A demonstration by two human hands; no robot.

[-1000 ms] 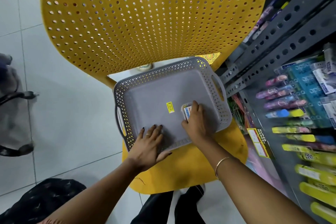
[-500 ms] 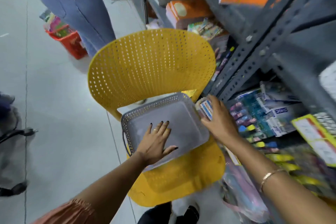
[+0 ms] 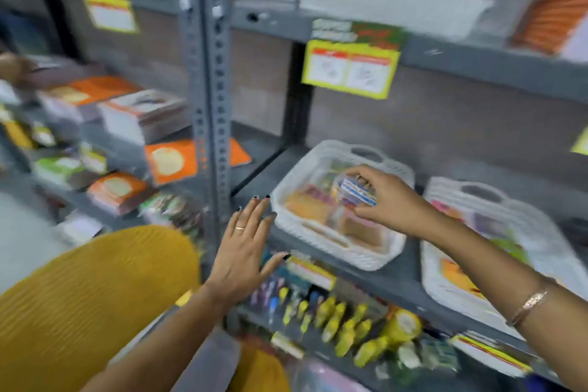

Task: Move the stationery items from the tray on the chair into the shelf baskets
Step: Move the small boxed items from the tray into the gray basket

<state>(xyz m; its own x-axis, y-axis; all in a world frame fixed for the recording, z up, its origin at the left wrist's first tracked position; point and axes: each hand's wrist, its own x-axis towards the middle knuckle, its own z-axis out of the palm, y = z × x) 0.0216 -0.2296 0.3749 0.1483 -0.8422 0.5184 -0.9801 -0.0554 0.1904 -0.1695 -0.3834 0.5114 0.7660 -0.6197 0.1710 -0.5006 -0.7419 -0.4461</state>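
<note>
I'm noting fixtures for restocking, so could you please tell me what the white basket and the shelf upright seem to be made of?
White basket: probably moulded plastic, matte, with woven-look walls and a cut-out handle. Shelf upright: likely painted grey metal, a slotted angle post with rows of punched holes. Motion blur hides finer detail.

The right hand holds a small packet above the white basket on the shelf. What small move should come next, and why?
Probably lower the right hand a little and release the small blue-and-white packet into the white woven basket. The packet already hangs over the basket's contents, and the open left hand is empty beside it.
</note>
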